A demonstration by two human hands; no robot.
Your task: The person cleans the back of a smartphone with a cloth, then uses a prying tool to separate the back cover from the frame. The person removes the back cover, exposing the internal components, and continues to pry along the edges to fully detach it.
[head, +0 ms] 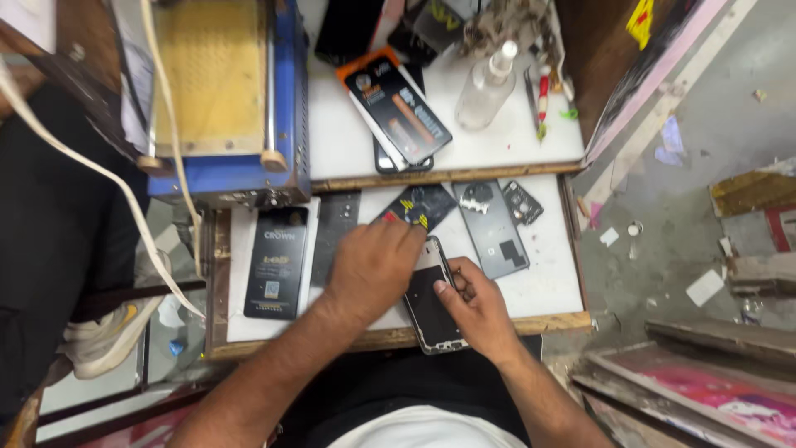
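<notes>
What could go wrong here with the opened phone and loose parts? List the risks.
1. The opened black phone with a silver frame overhangs the front edge of the white pull-out tray; pressure from the left hand or right hand might tip it off.
2. The small black camera module lies loose near the tray's edge and could get knocked away.

Even, diffuse light from above; the white work surface (pixel 356 141) is bright, nearly washed out, with only soft, short shadows under the left hand (pixel 373 270) and right hand (pixel 477 307). The left hand shows slight motion blur. Wide-angle distortion bends lines near the edges; corners look darker and softer.
</notes>
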